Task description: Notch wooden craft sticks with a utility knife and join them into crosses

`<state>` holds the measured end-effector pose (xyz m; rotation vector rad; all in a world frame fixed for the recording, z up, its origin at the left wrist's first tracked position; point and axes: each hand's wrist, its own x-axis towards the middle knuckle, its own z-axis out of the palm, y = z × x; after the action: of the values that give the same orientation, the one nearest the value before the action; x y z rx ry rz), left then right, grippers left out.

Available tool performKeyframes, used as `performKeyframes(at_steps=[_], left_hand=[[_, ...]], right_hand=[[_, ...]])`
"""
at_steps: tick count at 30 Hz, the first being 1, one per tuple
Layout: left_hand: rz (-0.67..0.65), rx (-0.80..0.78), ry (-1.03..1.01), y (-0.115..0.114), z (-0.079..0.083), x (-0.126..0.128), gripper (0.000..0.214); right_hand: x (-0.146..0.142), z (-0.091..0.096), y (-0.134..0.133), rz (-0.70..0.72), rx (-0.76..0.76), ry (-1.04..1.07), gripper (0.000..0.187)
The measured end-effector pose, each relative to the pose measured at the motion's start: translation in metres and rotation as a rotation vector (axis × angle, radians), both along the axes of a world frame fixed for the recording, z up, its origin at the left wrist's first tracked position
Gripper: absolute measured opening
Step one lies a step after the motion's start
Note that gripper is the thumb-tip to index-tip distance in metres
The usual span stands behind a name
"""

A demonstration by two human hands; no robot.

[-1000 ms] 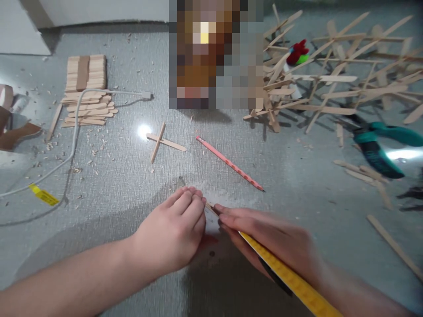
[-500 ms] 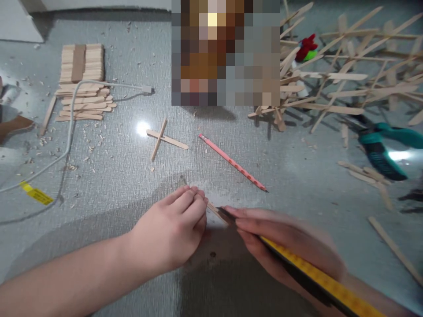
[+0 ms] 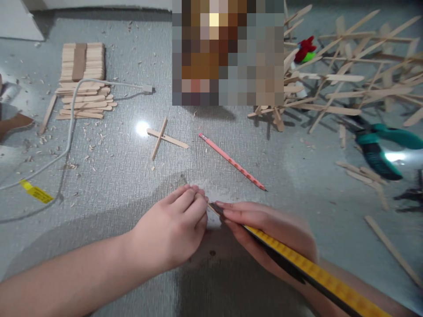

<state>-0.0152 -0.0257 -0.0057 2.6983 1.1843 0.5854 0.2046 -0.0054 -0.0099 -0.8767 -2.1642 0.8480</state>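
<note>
My left hand [image 3: 175, 231] rests on the grey floor with its fingers curled down, pressing a thin wooden stick [image 3: 214, 209] whose end shows between the two hands. My right hand [image 3: 267, 233] is closed around a long yellow and black tool [image 3: 317, 277], a cutter by its look. The tool's tip touches the stick right beside my left fingertips. A red pencil [image 3: 233, 162] lies just beyond the hands. Two crossed sticks [image 3: 164, 138] lie farther out.
A stack of craft sticks [image 3: 82, 79] and a white cable [image 3: 69, 132] are at the far left, among wood chips. A stick lattice structure [image 3: 343, 75] fills the far right. Teal pliers [image 3: 380, 145] and loose sticks [image 3: 391, 248] lie on the right.
My right hand drew the yellow tool back to the right along the stick, then pushed it forward again to my left fingertips. My left hand stayed put.
</note>
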Motion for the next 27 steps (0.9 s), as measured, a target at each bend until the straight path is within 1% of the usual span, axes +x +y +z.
performKeyframes(at_steps=[10, 16, 22, 27], left_hand=[[0.0, 0.009, 0.023, -0.0007, 0.0016, 0.0012, 0.03], [-0.003, 0.035, 0.043, -0.0038, -0.0006, 0.0031, 0.027], [0.016, 0.025, 0.045, -0.0056, -0.0029, 0.0019, 0.026], [0.012, 0.038, 0.049, -0.0064, -0.0029, 0.0018, 0.027]], right_hand=[[-0.0034, -0.003, -0.0026, -0.014, -0.075, 0.053, 0.026], [-0.0029, -0.003, -0.0053, 0.033, -0.109, 0.024, 0.021], [0.0023, -0.002, -0.0083, 0.08, -0.114, -0.04, 0.022], [0.0001, -0.0002, -0.0084, 0.055, -0.062, -0.026, 0.023]])
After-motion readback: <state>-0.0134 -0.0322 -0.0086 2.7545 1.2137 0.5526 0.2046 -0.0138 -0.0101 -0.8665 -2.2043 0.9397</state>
